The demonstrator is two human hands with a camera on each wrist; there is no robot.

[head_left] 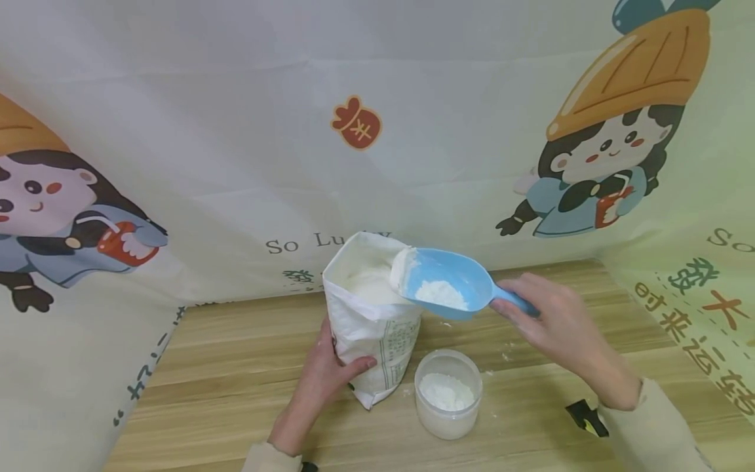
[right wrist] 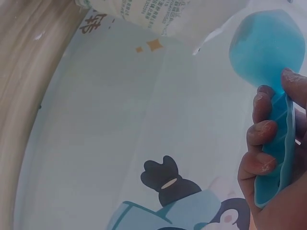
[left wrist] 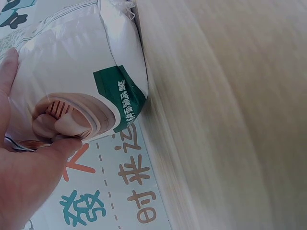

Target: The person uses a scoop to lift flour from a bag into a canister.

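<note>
A white bag of flour [head_left: 366, 341] stands on the table with its top open and white powder inside. My left hand [head_left: 330, 373] grips its lower side, thumb across the front; in the left wrist view the bag [left wrist: 62, 67] shows a steamer-basket picture and a green label. With my right hand [head_left: 557, 321] I hold a blue scoop [head_left: 457, 272] by its handle. Flour lies in the scoop and coats its front lip, which is over the bag's mouth. The right wrist view shows fingers [right wrist: 261, 132] curled round the scoop handle [right wrist: 278, 158], with powder on the fingertips.
A clear round tub [head_left: 451, 419] partly filled with flour stands on the wooden table [head_left: 230, 367], right of the bag and below the scoop. Specks of flour dot the tabletop near it. A printed cloth backdrop [head_left: 248, 151] rises behind and at both sides.
</note>
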